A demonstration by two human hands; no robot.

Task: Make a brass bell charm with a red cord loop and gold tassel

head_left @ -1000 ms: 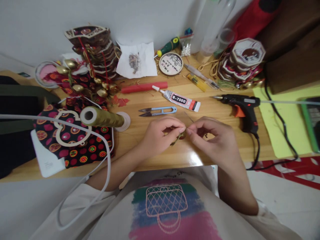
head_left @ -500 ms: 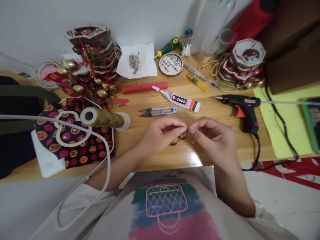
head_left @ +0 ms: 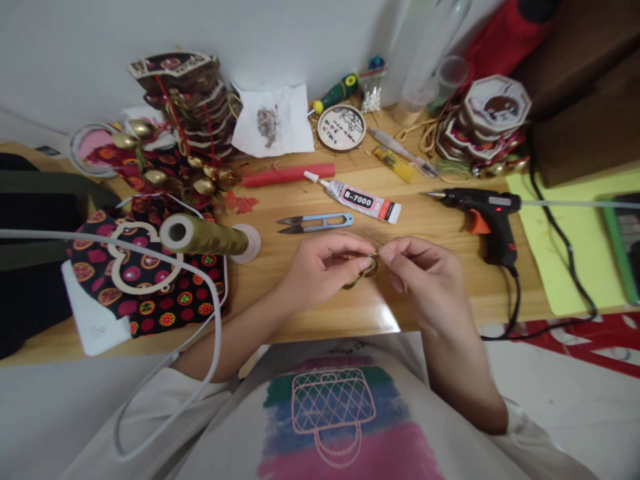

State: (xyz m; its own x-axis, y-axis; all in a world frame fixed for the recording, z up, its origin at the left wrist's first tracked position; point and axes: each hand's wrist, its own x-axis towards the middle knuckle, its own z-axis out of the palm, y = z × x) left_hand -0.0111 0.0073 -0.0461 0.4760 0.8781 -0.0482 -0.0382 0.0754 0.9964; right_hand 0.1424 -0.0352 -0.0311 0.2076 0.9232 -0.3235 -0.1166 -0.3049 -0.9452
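Observation:
Between thumb and forefinger of my left hand (head_left: 327, 270) is a small looped bundle of olive-green thread (head_left: 371, 269), its loose end hanging below the fingers. My right hand (head_left: 425, 277) pinches close beside it, fingertips almost touching the left ones. A fine strand shows at the right fingertips, too thin to follow clearly. Just above the hands lie blue-handled thread snips (head_left: 316, 223) and a tube of B-7000 glue (head_left: 363, 201). A spool of olive thread (head_left: 213, 237) leans left of them.
A black glue gun (head_left: 493, 213) with a lit red light lies at right, its cord trailing. A white cable (head_left: 217, 320) loops over my left forearm. Patterned fabric (head_left: 150, 310) and stacked ornaments (head_left: 200, 113) occupy the left; more ornaments (head_left: 493, 110) stand back right.
My right hand has shifted slightly, its wrist a little to the left and its fingers turned. Slightly more of the green loop shows between the hands. The left hand has barely moved.

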